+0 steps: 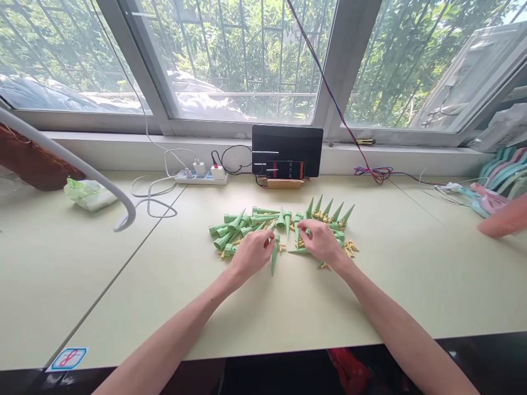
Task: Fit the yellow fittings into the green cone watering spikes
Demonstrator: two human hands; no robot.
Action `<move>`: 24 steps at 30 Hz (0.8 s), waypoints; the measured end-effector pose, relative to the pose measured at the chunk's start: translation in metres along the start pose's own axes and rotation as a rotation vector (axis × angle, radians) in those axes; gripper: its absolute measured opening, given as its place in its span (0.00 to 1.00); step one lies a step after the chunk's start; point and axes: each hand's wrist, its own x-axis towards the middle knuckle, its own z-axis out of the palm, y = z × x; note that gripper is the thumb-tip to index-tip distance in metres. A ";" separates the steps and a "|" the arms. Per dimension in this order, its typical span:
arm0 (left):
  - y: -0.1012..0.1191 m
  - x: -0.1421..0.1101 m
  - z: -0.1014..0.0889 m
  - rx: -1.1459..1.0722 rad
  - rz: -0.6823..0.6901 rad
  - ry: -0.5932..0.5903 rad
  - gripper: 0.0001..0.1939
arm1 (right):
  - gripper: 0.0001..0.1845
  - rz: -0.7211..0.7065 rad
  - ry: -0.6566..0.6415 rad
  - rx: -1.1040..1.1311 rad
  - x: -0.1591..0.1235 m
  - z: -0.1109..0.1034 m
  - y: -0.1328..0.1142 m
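Observation:
A heap of green plastic cone spikes (247, 225) and small yellow parts (349, 248) lies in the middle of a pale table (288, 307). My left hand (252, 253) rests at the heap's near edge, fingers curled and pinched on a green spike (274, 258) that points toward me. Just right of it, my right hand (321, 241) is also curled, its fingertips down among the spikes and yellow parts; what it grips is hidden. The two hands sit a short gap apart.
A dark tablet (287, 149) with a phone (285, 169) propped before it stands at the window sill. A power strip (201, 175) with cables lies to the left. A white curved tube (82, 170) arcs at left. Another person's arm (504, 219) and pastel hangers (500, 175) are at right.

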 end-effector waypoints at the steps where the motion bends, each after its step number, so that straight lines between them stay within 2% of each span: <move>1: 0.000 0.000 0.000 0.007 0.000 0.000 0.08 | 0.08 -0.002 -0.015 -0.003 0.000 0.000 0.000; 7: 0.001 0.000 0.000 0.054 -0.010 -0.006 0.09 | 0.12 -0.010 -0.089 0.033 -0.002 -0.001 -0.002; 15: 0.002 0.000 0.000 0.063 -0.003 -0.010 0.09 | 0.12 -0.034 -0.118 0.032 -0.002 0.000 -0.002; 19: 0.003 0.000 0.001 0.062 -0.003 -0.012 0.09 | 0.13 -0.030 -0.099 0.047 -0.001 -0.001 -0.001; 24: 0.005 0.000 0.000 0.061 -0.008 -0.020 0.09 | 0.12 -0.016 -0.007 0.089 0.002 -0.009 0.003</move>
